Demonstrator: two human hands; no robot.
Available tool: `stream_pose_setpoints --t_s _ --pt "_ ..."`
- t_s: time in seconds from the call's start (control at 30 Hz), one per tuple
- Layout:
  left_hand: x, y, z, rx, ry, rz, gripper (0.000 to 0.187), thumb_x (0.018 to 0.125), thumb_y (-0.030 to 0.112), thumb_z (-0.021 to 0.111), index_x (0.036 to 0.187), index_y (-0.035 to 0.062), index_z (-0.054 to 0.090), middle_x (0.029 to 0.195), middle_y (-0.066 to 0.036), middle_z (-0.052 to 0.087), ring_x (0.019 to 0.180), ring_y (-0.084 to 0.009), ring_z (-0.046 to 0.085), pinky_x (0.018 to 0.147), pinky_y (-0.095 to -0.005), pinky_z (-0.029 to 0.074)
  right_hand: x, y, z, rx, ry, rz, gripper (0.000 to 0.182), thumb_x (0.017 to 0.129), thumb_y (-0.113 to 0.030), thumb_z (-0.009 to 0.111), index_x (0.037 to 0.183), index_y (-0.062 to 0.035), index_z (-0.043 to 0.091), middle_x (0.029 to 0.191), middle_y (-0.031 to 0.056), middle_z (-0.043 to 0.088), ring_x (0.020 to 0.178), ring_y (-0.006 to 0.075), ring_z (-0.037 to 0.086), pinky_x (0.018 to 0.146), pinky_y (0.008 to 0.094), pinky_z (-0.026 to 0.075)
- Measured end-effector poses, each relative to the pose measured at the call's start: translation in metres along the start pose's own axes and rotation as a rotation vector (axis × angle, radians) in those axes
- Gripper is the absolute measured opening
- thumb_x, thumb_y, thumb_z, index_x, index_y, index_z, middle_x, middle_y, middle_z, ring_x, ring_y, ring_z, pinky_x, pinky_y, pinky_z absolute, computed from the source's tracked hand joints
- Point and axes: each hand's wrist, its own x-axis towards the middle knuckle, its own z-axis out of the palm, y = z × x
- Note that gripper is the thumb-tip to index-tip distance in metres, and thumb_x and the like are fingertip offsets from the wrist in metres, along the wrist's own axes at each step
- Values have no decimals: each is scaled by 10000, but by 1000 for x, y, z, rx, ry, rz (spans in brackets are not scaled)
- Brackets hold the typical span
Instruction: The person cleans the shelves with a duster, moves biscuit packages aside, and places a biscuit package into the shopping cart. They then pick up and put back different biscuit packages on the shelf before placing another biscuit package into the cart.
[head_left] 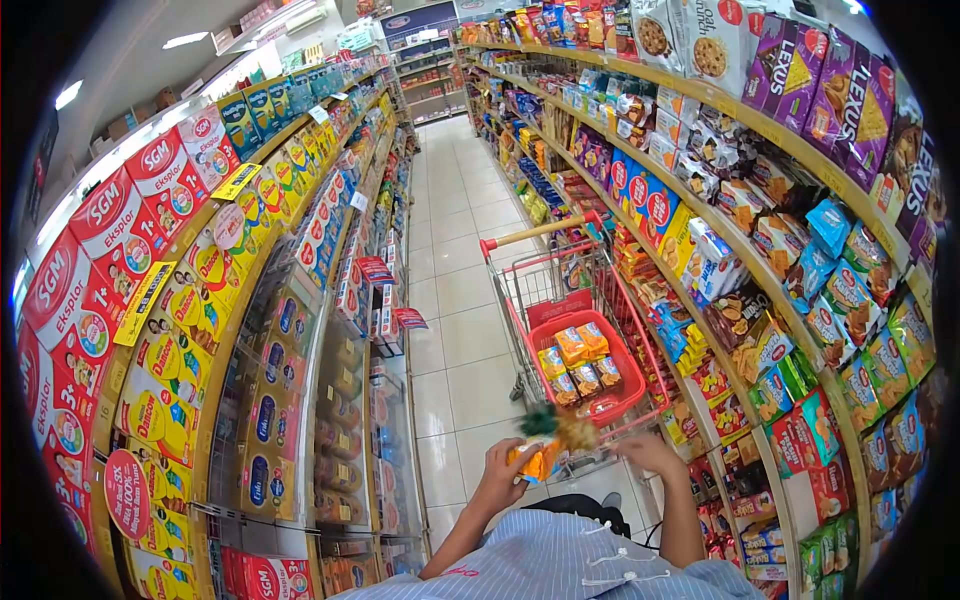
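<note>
Orange and green packets (548, 440) sit low in the frame just right of centre, blurred, held between the person's two hands. The left hand (503, 468) is curled around the lower end of the bundle, fingers closed on an orange wrapper. The right hand (648, 452) lies at the bundle's right side, touching or very nearly touching it; blur hides whether its fingers are closed on anything. Both forearms rise from a blue-and-white striped shirt (560, 565) along the bottom edge. Just above the hands stands a red shopping trolley (560, 300) with a yellowish handle bar, parked near the right-hand shelving. Inside it rests a red basket (625, 395) holding more orange and yellow snack packets (580, 362). White floor tiles (450, 250) run up the centre of the frame toward the far end of the aisle. Down the left side, shelves carry red SGM Eksplor boxes (110, 240) at the upper left and yellow Dancow boxes (170, 370) below them. Across the right side, shelves (780, 260) are crowded with biscuit and snack packs, with purple Lexus packets (850, 95) at the upper right.
</note>
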Motion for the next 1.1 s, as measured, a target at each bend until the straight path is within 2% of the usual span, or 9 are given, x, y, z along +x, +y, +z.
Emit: stream_pose_setpoints --t_s 0.1,0.17,0.23,0.3,0.47,0.63,0.73,0.87,1.1 --pt "2 5 5 -128 51 -58 703 655 48 755 1314 113 521 1238 -184 480 1184 -394 427 1033 -463 326 -20 -9 -14 -539 143 385 384 928 -398 567 950 -40 704 860 186 687 834 328 668 735 419 495" --pt "6 12 3 -175 217 -169 658 693 81 777 1283 45 489 1205 -171 509 1156 -326 479 985 -433 391 -25 50 -4 -228 199 200 362 926 -377 566 931 -39 695 847 199 672 824 367 651 707 423 493" --pt "6 16 8 -472 268 -554 641 732 110 791 1262 9 445 1160 -138 557 1093 -244 547 898 -366 468 -42 27 7 -42 298 170 332 941 -333 583 928 -19 689 791 146 679 744 257 653 661 354 478" --pt "1 -11 26 -694 370 -616 612 770 94 764 1271 21 420 1136 -103 583 1034 -189 589 821 -298 505 -53 -15 23 303 353 88 284 956 -271 599 964 -1 686 748 41 635 699 112 569 627 266 430" --pt "12 -5 6 -1146 364 -857 366 908 253 614 1210 75 507 1073 -54 623 926 -149 610 738 -322 495 -54 -38 40 219 261 9 251 954 -207 605 1033 21 675 723 -37 565 690 50 458 592 231 369" --pt "18 -5 -4 -1324 255 -839 429 896 368 614 1213 93 528 1118 -62 614 934 -171 608 771 -344 482 -42 -54 12 414 635 88 212 928 -184 628 955 14 696 689 -42 549 646 39 439 553 234 345" --pt "22 0 -10 -1680 219 -876 507 886 425 605 1262 95 522 1218 -96 602 1081 -247 593 872 -425 460 -51 -58 -8 365 96 105 225 926 -198 633 932 12 714 762 -33 615 684 49 507 619 221 390" --pt "23 -1 -5 -1866 195 -814 523 895 393 598 1281 56 496 1215 -112 607 1077 -275 602 839 -415 501 -49 -61 -22 384 400 96 214 892 -187 673 928 21 713 735 -33 620 657 33 493 599 205 378" --pt "21 -1 -11 -1975 208 -699 603 868 381 621 1344 50 456 1316 -109 549 1187 -270 548 1009 -448 440 -66 -70 -37 201 157 131 213 878 -173 684 908 35 719 748 15 660 687 66 545 643 248 427"
